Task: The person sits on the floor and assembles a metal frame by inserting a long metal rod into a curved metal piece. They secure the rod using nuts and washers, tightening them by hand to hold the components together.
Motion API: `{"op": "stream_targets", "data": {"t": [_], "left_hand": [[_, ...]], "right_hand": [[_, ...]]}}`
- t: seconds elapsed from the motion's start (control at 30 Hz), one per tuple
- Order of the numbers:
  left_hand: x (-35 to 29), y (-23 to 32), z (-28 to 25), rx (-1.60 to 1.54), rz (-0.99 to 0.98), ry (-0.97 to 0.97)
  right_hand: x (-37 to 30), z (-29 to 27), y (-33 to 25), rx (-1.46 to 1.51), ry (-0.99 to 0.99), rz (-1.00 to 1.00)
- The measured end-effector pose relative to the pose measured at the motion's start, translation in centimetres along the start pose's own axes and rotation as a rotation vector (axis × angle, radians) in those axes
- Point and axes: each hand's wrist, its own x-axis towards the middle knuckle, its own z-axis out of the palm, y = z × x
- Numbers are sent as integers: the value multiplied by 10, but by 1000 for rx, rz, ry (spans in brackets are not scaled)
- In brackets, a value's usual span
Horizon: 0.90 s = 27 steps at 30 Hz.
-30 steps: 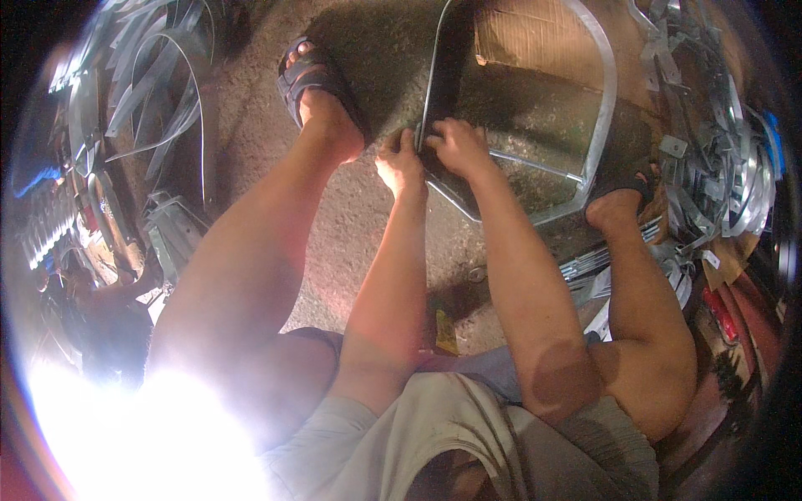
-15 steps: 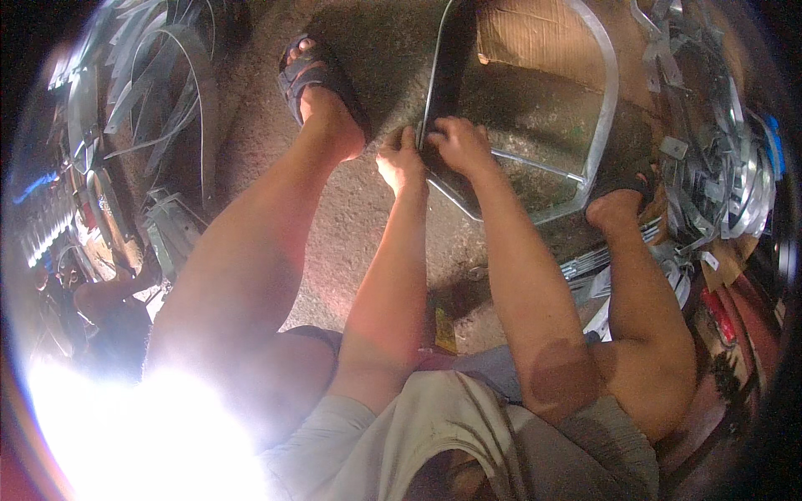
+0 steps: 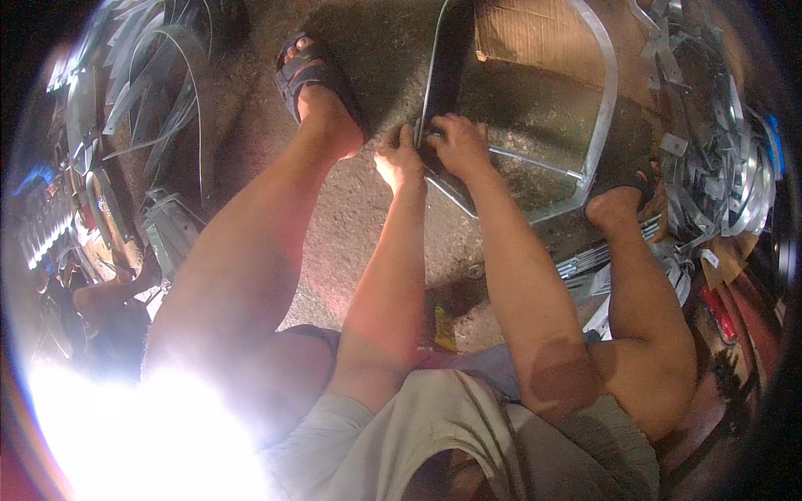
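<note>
A rounded frame of grey metal bar (image 3: pixel 610 88) stands on the floor between my feet, with a thin rod (image 3: pixel 535 163) crossing its lower part. My left hand (image 3: pixel 399 160) is closed on the frame's left side, thumb pointing up along the bar. Just inside that same side, my right hand (image 3: pixel 459 146) has its fingers bent and pressed together against the bar. A small dark thing shows at its fingertips, too small to name. Both hands are close together, and the bar between them is partly hidden.
Loose curved metal strips (image 3: pixel 180 83) heap up at the left, and more strips (image 3: pixel 743 196) at the right. Cardboard (image 3: pixel 539 42) lies beyond the frame. Several thin rods (image 3: pixel 597 255) lie by my right foot. A red-handled tool (image 3: pixel 720 313) is at the far right. Glare whitens the lower left.
Hardly anything differs. My right fingers have shifted very slightly at the bar, and the view has moved a little. Both hands stay at the same spot on the frame.
</note>
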Motion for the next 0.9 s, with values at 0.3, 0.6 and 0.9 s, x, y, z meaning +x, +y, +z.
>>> {"op": "stream_targets", "data": {"t": [0.3,0.6,0.9], "left_hand": [[-5,7,2,24,4,16],[-3,6,0,73,24,23],[-6,6,-1,91,36,34]], "right_hand": [[7,2,6,47,-28,65],[4,-1,4,-2,-51,18],[7,-10,-10,24,-150,152]]}}
